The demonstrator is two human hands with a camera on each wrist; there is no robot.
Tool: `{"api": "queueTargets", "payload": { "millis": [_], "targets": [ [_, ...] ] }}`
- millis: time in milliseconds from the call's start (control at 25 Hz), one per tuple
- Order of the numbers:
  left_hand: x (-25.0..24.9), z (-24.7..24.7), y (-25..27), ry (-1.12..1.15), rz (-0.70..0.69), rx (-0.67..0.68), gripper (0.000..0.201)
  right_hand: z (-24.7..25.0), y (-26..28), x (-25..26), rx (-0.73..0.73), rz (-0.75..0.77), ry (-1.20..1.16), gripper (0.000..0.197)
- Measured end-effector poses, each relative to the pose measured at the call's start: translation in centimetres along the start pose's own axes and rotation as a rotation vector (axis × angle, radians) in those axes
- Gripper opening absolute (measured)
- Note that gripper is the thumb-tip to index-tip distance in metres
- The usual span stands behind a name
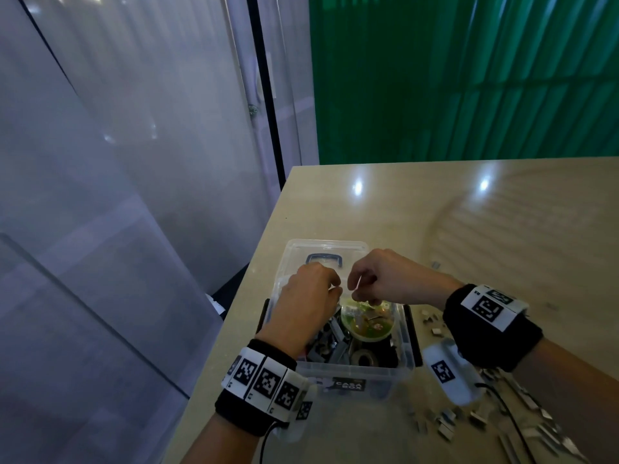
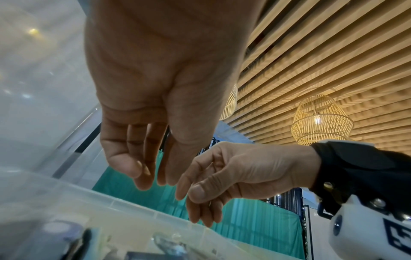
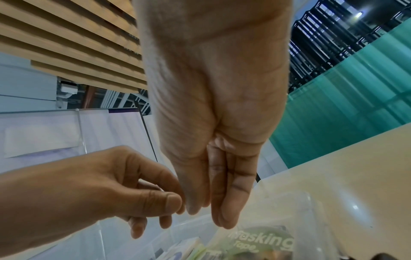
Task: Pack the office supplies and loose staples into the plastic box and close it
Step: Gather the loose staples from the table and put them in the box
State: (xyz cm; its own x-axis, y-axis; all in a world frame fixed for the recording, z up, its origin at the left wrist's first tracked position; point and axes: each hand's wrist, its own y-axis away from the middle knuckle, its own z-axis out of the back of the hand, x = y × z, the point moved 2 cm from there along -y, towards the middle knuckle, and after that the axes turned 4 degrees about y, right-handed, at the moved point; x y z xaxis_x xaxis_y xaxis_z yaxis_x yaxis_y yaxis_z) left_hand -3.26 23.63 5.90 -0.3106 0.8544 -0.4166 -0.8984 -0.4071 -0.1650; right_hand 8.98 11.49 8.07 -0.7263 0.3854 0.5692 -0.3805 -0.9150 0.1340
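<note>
The clear plastic box point(image 1: 351, 373) stands open near the table's left edge. Inside lie a green masking tape pack point(image 1: 366, 324), black items and staple strips. Its lid point(image 1: 301, 252) lies just behind it. Both hands hover over the box's far half, fingertips almost touching. My right hand point(image 1: 356, 288) points its fingers down and pinches a thin pale sliver, seemingly staples. On my left hand point(image 1: 335, 289) the thumb presses against the forefinger point(image 3: 175, 202); what it holds is hidden. More loose staples point(image 1: 445, 426) are scattered on the table right of the box.
The beige table point(image 1: 469, 229) stretches back and right from the box. Its left edge runs close beside the box, with glass panels point(image 1: 134, 162) beyond. A green curtain point(image 1: 469, 78) hangs behind the table. A few staples point(image 1: 432, 319) lie under my right wrist.
</note>
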Motion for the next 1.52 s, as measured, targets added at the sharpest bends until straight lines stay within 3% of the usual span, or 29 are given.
{"api": "queueTargets", "payload": {
  "millis": [440, 600, 760, 960, 1200, 1320, 1520],
  "targets": [
    [-8.2, -1.4, -1.4, 0.067, -0.073, 0.009, 0.019, 5.6, 6.3, -6.6, -0.057, 0.015, -0.051, 0.011],
    [-14.4, -5.1, -1.8, 0.128, -0.103, 0.059, 0.017, 6.2, 9.8, -12.5, -0.067, -0.055, -0.072, 0.006],
    [-17.9, -10.9, -0.9, 0.156, -0.066, 0.159, 0.018, 4.3, 12.3, -17.1, 0.05, -0.117, 0.001, 0.005],
    [-17.3, -18.2, 0.9, 0.109, 0.081, 0.316, 0.028, 1.8, 14.9, -21.5, 0.237, -0.248, 0.218, 0.038],
    [-16.5, -21.0, 0.6, 0.079, 0.114, 0.383, 0.051, -0.1, 14.4, -23.9, 0.061, -0.311, 0.185, 0.065],
    [-16.5, -21.8, 0.6, 0.078, 0.114, 0.366, 0.042, -1.8, 13.6, -24.4, 0.01, -0.288, 0.245, 0.059],
    [-16.0, -23.1, 0.1, 0.226, 0.139, 0.241, 0.028, -3.1, 13.9, -24.0, -0.096, -0.205, 0.188, 0.026]
  ]
}}
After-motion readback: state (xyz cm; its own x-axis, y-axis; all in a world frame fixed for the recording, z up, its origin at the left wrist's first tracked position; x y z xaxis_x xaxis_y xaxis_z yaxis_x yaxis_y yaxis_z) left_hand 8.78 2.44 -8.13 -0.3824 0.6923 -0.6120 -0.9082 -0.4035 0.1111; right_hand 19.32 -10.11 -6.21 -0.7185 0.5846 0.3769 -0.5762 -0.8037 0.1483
